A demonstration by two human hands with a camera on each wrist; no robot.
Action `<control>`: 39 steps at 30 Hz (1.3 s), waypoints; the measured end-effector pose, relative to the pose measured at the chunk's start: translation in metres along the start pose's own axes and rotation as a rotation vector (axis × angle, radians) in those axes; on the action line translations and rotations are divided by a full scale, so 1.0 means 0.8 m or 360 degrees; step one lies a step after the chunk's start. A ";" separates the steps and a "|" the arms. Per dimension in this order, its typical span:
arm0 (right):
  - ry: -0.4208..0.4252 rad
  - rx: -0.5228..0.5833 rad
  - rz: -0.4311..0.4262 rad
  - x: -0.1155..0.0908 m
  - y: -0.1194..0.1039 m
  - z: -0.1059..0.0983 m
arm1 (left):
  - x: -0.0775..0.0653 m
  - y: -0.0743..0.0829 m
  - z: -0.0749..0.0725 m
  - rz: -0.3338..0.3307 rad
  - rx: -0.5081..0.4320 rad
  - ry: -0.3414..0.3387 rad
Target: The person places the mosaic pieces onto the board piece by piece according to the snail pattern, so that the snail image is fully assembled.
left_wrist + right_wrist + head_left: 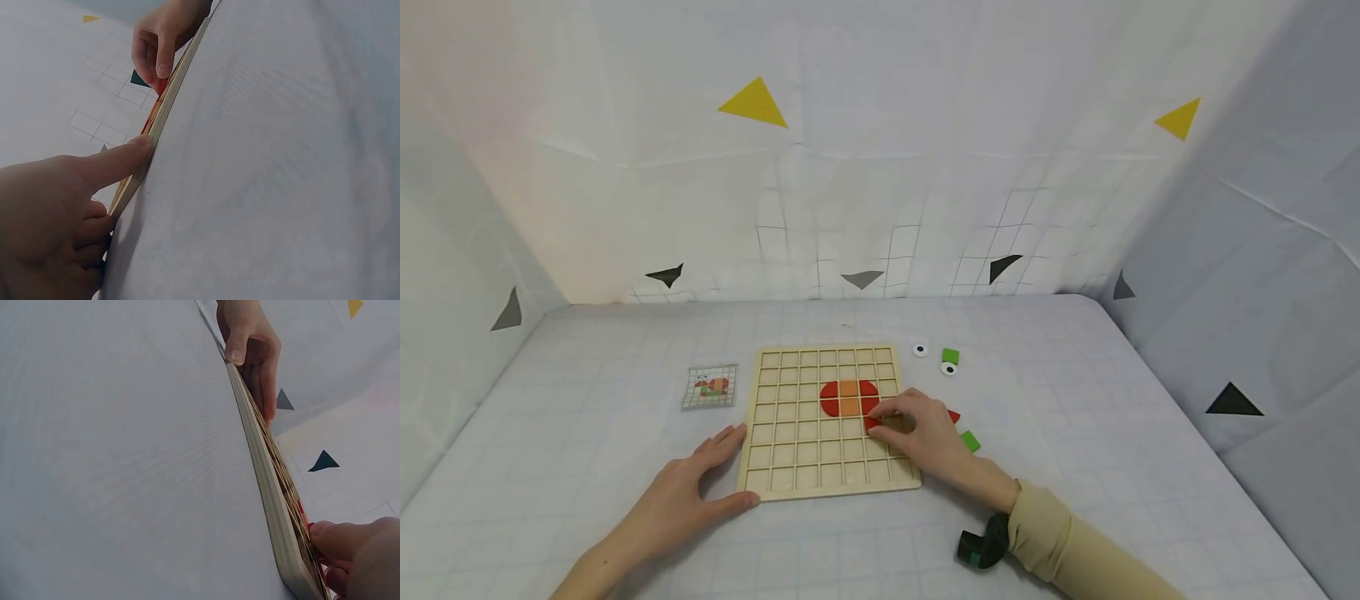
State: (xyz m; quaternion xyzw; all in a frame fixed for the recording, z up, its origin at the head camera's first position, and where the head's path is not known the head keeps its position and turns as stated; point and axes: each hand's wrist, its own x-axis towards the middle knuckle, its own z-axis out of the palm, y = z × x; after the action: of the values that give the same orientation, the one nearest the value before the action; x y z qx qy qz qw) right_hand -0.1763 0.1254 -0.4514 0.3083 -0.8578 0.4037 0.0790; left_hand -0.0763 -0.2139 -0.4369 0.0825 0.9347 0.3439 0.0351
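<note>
One red piece is pinched between the thumb and fingers of my right hand, over the right half of a wooden grid board. It sits just near of the red pieces on the right; can't tell if it's seated in a cell or slightly above. My left hand is relaxed and ungripped, thumb on the board's near left corner, other fingers along its left edge.

On the board, orange pieces stand between those right-hand reds and the red pieces on the left, making one rounded shape a bit far and right of the board's middle.

Left of the board, on the far side, a small picture card lies flat on the white surface. Right of the board, far end: one eye disc, then a green square with a second eye disc at its near side; touching or overlapping, can't tell. Nearer, beside my right hand and partly hidden by it: a loose red tile and a second green square.

Beige sleeve on my right arm, black device at that wrist. Pale backdrop at the far side, with yellow triangles on it.
</note>
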 end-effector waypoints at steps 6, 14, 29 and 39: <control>0.0019 -0.0029 -0.0071 0.001 0.000 0.000 | 0.000 0.001 -0.001 -0.0019 0.0002 -0.0011; 0.0030 -0.0037 -0.0112 0.000 0.003 0.002 | 0.000 0.002 -0.002 -0.0039 0.0009 -0.0021; 0.0037 -0.0081 -0.0103 -0.002 0.004 0.004 | 0.001 0.002 -0.003 -0.0049 0.0015 -0.0030; 0.0041 -0.0034 -0.0087 0.002 0.004 -0.010 | 0.002 0.002 -0.003 -0.0027 0.0040 -0.0032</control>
State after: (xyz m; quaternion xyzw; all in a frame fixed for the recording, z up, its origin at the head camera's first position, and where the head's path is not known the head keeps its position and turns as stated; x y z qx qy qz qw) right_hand -0.1803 0.1325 -0.4477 0.3255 -0.8521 0.3962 0.1044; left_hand -0.0776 -0.2138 -0.4341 0.0783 0.9393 0.3309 0.0463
